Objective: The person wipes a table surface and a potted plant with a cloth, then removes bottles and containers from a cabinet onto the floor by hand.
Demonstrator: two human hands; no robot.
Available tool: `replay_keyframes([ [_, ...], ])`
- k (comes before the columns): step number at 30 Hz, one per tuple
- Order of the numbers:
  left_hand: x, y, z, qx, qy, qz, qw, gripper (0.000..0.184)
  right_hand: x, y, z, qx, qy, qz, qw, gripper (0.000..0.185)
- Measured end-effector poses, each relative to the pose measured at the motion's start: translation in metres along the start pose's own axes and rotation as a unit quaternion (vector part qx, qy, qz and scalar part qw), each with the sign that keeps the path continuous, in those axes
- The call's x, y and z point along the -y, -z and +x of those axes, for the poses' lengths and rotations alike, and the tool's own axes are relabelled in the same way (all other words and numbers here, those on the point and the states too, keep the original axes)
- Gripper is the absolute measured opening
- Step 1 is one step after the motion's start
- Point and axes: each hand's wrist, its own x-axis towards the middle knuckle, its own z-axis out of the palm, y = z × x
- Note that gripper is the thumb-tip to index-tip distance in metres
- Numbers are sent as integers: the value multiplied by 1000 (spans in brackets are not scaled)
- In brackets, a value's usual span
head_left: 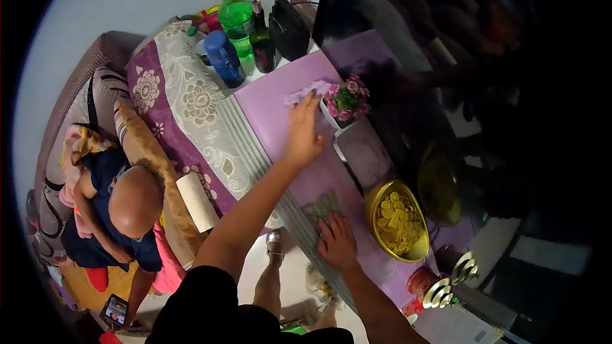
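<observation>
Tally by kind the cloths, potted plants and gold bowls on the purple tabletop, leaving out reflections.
Cloths: 2 (lilac cloth at the left hand, grey cloth at the right hand)
Potted plants: 1 (pink-flowered plant)
Gold bowls: 1 (coin-filled bowl)
Total: 4

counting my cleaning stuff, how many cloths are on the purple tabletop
2: a pale lilac cloth under the left hand, beside the potted flowers, and a grey-green cloth by the right hand. Others may be hidden.
</observation>
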Motion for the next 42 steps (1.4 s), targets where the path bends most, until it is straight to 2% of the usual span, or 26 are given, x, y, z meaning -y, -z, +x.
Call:
replay_keyframes([
  [2,6,10,7,-14,-9,48,999,73,1,-1,-1,6,-6,-3,1000,56],
  [5,25,-1,37,9,-96,91,991,62,1,0,-1,25,-11,-11,1000,57],
  [8,65,-20,46,90,-134,197,967,50,-1,-5,-2,18,-3,-11,1000,58],
  [11,85,-29,67,41,-113,273,954,43,-2,-6,-1,-3,7,-18,1000,57],
  [14,85,-29,89,69,-111,259,957,51,-5,-8,-2,-10,10,-30,999,58],
  [20,87,-38,108,122,-147,206,960,50,-2,-9,0,-10,3,-22,1000,58],
  [24,112,-25,88,66,-110,233,964,52,-1,-8,0,-19,7,29,999,58],
  [29,124,56,21,44,-35,290,955,53,2,-2,2,-17,18,-7,1000,58],
  [32,136,75,-9,-11,0,305,952,54,6,2,3,-11,4,-20,1000,56],
  [35,104,75,-39,14,20,308,951,55,7,3,-2,-9,-2,-25,1000,55],
  [39,55,57,-85,80,-10,304,949,56,10,9,-3,-42,12,-5,999,53],
  [42,47,39,-84,77,-19,313,946,57,2,-1,-8,-54,19,4,998,51],
])
